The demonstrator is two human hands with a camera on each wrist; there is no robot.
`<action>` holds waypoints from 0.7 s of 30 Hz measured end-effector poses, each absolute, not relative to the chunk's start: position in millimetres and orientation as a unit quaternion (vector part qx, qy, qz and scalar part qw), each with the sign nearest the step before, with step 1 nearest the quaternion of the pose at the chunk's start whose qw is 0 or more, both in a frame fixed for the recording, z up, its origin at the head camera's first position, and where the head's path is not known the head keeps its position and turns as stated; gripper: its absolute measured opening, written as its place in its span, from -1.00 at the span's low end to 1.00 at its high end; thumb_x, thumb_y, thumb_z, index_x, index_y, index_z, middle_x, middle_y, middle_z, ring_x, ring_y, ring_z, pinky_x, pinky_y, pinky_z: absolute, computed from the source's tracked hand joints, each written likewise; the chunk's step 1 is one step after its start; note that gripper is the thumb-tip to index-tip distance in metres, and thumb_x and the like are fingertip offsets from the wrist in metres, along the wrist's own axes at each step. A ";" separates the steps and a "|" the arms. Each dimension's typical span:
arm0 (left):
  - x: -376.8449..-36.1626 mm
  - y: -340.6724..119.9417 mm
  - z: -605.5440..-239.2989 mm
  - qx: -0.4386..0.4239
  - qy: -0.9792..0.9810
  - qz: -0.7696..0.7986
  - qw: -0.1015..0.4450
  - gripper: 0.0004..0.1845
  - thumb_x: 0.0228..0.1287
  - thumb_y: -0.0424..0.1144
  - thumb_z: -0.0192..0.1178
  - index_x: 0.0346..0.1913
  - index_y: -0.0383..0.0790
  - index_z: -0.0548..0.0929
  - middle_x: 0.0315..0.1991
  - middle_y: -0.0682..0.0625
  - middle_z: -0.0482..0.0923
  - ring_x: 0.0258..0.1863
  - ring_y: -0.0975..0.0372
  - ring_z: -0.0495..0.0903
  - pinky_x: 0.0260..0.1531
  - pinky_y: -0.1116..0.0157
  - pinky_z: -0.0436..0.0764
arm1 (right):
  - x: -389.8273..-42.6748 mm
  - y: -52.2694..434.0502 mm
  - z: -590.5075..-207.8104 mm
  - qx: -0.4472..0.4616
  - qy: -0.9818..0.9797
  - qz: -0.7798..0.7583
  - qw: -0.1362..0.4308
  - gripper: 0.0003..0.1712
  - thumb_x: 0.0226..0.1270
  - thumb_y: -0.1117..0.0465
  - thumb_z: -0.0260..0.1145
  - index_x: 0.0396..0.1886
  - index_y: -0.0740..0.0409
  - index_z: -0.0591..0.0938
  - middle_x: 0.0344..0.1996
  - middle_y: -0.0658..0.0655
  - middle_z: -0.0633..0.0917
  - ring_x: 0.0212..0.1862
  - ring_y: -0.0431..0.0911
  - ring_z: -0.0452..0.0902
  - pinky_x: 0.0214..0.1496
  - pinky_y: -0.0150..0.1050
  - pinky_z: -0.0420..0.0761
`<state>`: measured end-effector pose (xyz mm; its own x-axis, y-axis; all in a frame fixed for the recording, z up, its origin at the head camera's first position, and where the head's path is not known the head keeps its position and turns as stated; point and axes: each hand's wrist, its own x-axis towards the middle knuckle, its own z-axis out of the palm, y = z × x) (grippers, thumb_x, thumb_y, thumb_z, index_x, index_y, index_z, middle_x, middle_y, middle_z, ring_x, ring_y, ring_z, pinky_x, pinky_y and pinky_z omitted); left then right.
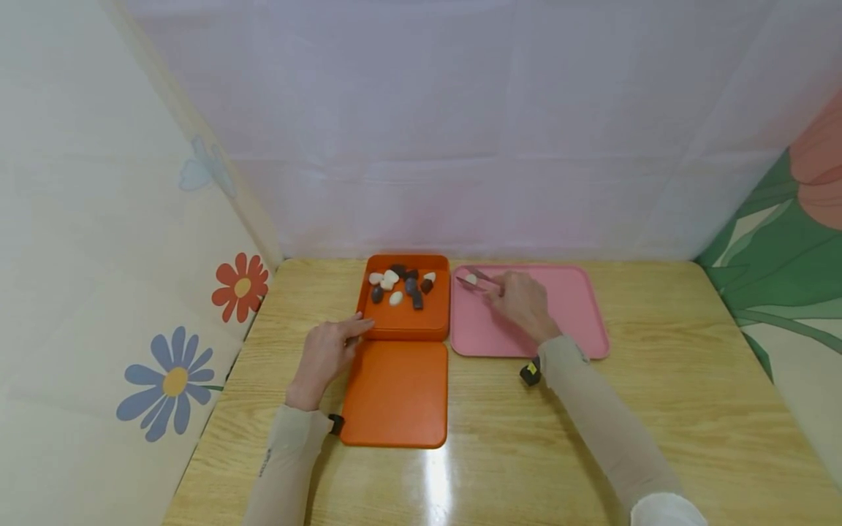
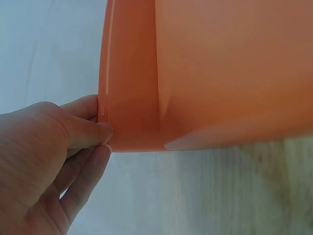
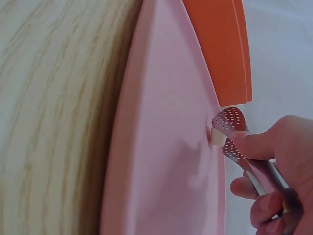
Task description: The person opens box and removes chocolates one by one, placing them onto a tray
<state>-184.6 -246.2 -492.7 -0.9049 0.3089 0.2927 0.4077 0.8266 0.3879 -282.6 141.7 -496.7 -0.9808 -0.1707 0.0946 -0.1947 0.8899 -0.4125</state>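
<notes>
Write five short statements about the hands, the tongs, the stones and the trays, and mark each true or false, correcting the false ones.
1. The right hand holds metal tongs. True.
2. The tongs grip a dark stone over the orange box. False: a pale stone sits between their tips, over the pink tray.
3. The left hand touches the orange box at its near left corner. True.
4. The orange lid covers the box. False: it lies flat on the table, on the near side of the open box.
5. The box holds only white stones. False: it holds both pale and dark stones.
</notes>
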 end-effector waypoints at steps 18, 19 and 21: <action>-183.7 -244.7 -493.5 -0.182 -0.948 -0.229 0.123 -0.66 0.39 -0.46 0.39 0.15 -0.13 0.85 0.12 -0.18 0.78 -0.42 -0.08 0.78 -0.67 0.36 0.28 | -276.3 138.0 -475.6 0.102 -0.957 0.269 0.033 -0.47 0.43 -0.10 0.50 0.34 -0.15 0.73 -0.76 -0.01 0.51 -0.71 -0.18 0.26 -0.72 -0.30 0.26; -183.7 -244.7 -493.4 -0.183 -0.948 -0.229 0.124 -0.66 0.39 -0.46 0.39 0.15 -0.13 0.85 0.12 -0.18 0.79 -0.39 -0.08 0.79 -0.66 0.36 0.29 | -275.4 136.9 -474.1 0.104 -0.956 0.271 0.036 -0.47 0.44 -0.12 0.49 0.35 -0.17 0.72 -0.76 -0.02 0.50 -0.71 -0.18 0.24 -0.72 -0.30 0.24; -184.0 -244.5 -493.3 -0.184 -0.947 -0.229 0.126 -0.66 0.39 -0.46 0.39 0.15 -0.13 0.85 0.11 -0.18 0.79 -0.29 -0.09 0.83 -0.66 0.36 0.32 | -273.7 134.5 -470.6 0.110 -0.955 0.274 0.041 -0.44 0.44 -0.18 0.47 0.38 -0.21 0.70 -0.76 -0.03 0.48 -0.71 -0.18 0.22 -0.72 -0.30 0.21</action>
